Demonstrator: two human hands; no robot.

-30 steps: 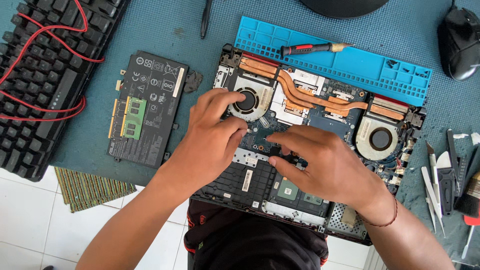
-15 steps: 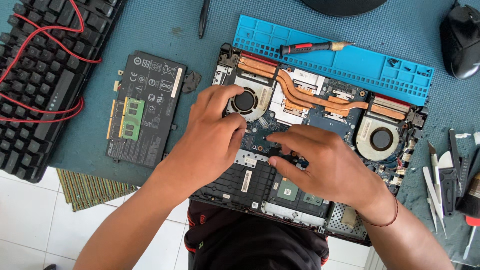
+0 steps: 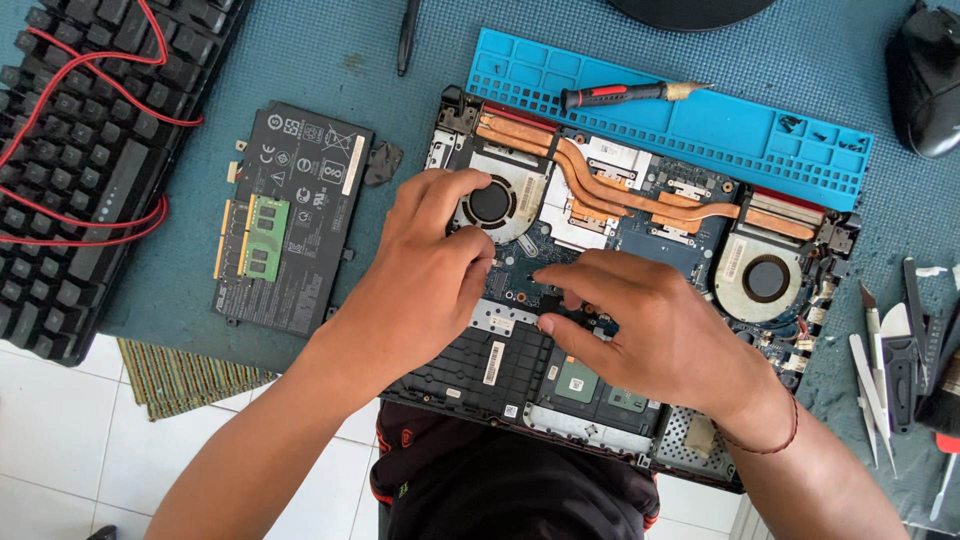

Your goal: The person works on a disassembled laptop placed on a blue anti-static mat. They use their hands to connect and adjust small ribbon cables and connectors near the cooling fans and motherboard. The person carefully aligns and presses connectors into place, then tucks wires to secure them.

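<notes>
Teal mat (image 3: 330, 40), opened laptop (image 3: 640, 250), left hand (image 3: 420, 280) and right hand (image 3: 650, 320) fingers pressed on motherboard (image 3: 650, 235)

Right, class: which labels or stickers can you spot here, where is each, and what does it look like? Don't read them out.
Battery pack: left of the laptop, black slab, white symbols and a white strip sticker.
Barcode sticker: laptop lower frame, small white upright rectangle.
Memory module: on the battery, green with a white label.

Teal work mat (image 3: 330, 50) covers table. Directly on it: opened laptop (image 3: 640, 300) centre, black battery (image 3: 295, 215) left of centre, black keyboard (image 3: 90, 160) upper left, blue tray (image 3: 700, 125) top, black mouse (image 3: 925, 80) upper right, hand tools (image 3: 900, 350) right edge.
</notes>
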